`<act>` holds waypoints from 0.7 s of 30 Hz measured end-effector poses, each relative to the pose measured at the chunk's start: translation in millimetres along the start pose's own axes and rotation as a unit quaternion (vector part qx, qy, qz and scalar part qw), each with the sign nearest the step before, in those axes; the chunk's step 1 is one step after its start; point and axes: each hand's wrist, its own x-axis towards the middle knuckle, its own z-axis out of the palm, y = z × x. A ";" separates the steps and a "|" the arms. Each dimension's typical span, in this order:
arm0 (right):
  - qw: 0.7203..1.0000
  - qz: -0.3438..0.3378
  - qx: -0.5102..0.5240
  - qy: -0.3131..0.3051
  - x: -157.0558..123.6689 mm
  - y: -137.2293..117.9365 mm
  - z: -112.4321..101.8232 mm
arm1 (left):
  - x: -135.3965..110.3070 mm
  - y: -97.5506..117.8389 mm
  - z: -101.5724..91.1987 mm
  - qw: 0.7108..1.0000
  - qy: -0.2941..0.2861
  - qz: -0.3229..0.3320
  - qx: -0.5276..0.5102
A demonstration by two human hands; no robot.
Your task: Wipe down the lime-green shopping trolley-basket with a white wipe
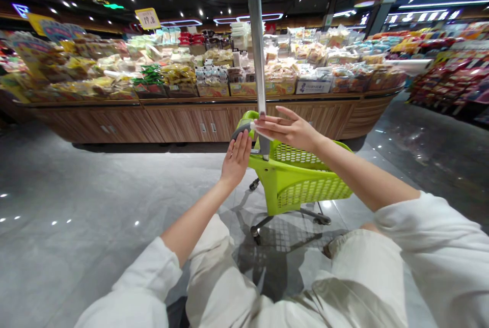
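The left grip (236,161) and right grip (288,129) were seen released, open against the handle (243,130) of a lime-green shopping cart (294,180), which was stationed on the floor (95,200) before a wooden display desk (191,124).

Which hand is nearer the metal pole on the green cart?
Right hand: its fingers lie across the metal pole. The left hand is just left of the pole, at the cart's grey handle.

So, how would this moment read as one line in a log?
left hand: open, at grey cart handle | right hand: open, over same handle | lime-green shopping cart: on tiled floor
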 end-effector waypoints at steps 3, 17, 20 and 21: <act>0.999 0.011 0.033 0.013 0.2 -5.2 5.4 | -0.3 0.0 -0.2 1.000 -0.008 -0.003 -0.013; 0.999 -0.016 0.038 -0.025 -5.4 -9.2 9.0 | -0.1 0.4 -1.2 1.000 -0.001 -0.003 -0.016; 0.994 -0.084 0.054 -0.049 -22.1 -26.8 24.8 | 0.0 -0.1 -1.7 1.000 -0.002 0.001 -0.014; 0.992 -0.096 0.055 -0.056 -24.4 -28.0 25.5 | 0.0 -0.3 -1.7 1.000 0.000 0.002 -0.014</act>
